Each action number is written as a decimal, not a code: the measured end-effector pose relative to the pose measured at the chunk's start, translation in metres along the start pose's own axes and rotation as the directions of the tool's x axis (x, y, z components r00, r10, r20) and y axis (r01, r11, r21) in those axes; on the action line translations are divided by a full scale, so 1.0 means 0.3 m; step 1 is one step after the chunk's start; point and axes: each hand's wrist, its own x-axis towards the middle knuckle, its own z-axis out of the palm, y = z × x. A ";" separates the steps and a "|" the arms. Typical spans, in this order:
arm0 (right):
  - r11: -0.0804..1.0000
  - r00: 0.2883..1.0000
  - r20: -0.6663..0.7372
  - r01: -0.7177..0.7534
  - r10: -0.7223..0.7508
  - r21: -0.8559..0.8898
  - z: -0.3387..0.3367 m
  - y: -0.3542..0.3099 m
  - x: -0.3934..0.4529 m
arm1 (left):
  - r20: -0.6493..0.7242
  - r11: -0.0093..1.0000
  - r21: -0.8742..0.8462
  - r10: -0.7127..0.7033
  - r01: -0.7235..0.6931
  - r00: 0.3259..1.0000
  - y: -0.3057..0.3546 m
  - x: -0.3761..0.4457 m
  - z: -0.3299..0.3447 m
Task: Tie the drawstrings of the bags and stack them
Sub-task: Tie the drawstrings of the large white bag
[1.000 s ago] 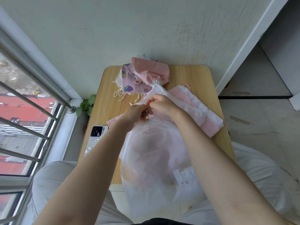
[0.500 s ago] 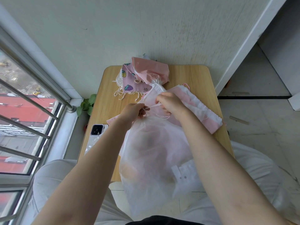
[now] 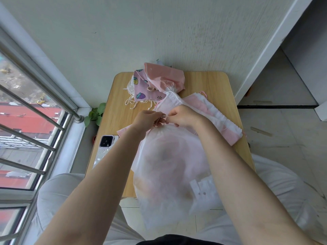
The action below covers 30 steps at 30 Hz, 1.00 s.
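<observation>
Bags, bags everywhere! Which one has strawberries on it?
The purple bag in the pile at the table's far edge, under the plain pink one. It alone has fruit pictures; the others are plain pink or see-through white.

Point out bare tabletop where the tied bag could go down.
Bare wood on the table: the far right corner beyond the pink-and-white bags, and the left strip between the phone and the strawberry-print pile. The centre is crowded: both hands work the translucent white bag there.
</observation>
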 end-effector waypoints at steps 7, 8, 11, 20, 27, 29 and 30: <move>0.988 0.998 0.070 -0.008 -0.003 0.155 0.001 -0.004 -0.026 | -0.005 0.985 -0.161 -0.057 0.056 0.998 -0.018 0.009 -0.014; 0.992 0.994 0.109 -0.021 0.007 0.123 0.008 -0.003 -0.029 | 0.006 0.986 -0.156 -0.059 0.060 0.998 -0.019 0.010 -0.014; 0.997 0.994 0.098 -0.058 0.052 0.057 0.028 -0.006 -0.022 | 0.047 0.990 -0.126 -0.062 0.067 0.997 -0.014 0.007 -0.012; 0.989 0.954 -0.292 0.035 -0.075 -0.141 0.024 0.019 0.040 | 0.048 0.998 0.055 0.025 -0.028 0.999 0.008 -0.009 -0.017; 0.986 1.000 0.022 -0.020 0.017 0.166 0.069 0.044 0.077 | 0.015 0.912 0.339 0.242 -0.233 0.970 -0.003 0.000 -0.012; 0.938 0.999 0.017 -0.041 0.037 0.345 0.082 0.059 0.081 | -0.007 0.873 0.389 0.322 -0.294 0.947 -0.023 0.007 -0.010; 0.913 0.999 0.010 -0.052 0.052 0.405 0.081 0.069 0.086 | -0.015 0.851 0.418 0.357 -0.318 0.934 -0.034 0.011 -0.009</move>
